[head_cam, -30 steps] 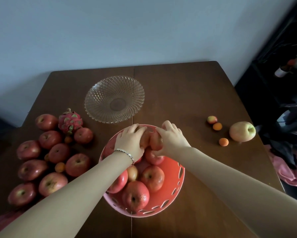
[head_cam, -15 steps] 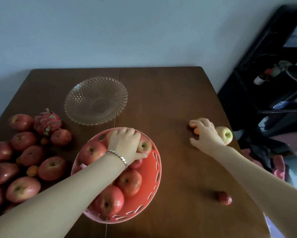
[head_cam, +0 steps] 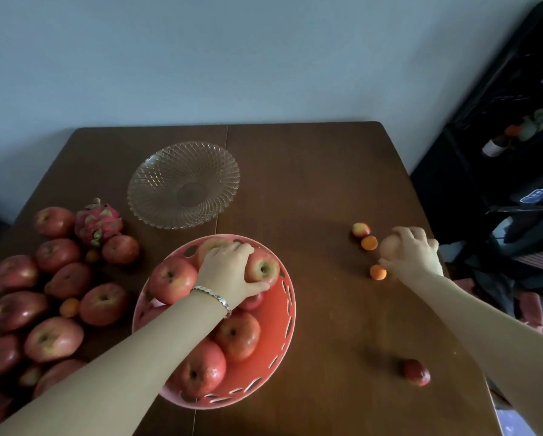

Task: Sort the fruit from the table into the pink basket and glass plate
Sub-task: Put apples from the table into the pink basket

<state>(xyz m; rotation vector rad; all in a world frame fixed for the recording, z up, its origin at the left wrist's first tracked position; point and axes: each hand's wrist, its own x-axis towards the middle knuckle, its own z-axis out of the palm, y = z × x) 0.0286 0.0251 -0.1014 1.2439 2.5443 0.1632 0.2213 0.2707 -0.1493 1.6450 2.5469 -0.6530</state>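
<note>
Reaching hand: the right hand is curled over a pale apple near the right edge of the table, fingers wrapped across its top and far side; it looks like a grasp, though whether the apple has left the wood I cannot tell.
Other hand: the left hand lies spread and flat on the apples in the pink basket, thumb against one red apple, pressing rather than gripping.
Apple in hand: probably firm, smooth-skinned and fairly heavy for its bulk; a wide wrap around its middle should hold better than fingertips on the waxy top.
Small fruit: two orange ones and a reddish one sit just beside that hand; likely light and round, so a brush could set them rolling toward the edge.
Stray fruit: a dark red one lies alone near the front right corner.
Glass plate: the plate stands bare toward the back edge; brittle, so fruit should be set down, not dropped.
Left pile: red apples and a dragon fruit crowd the left edge, not yet sorted.
</note>
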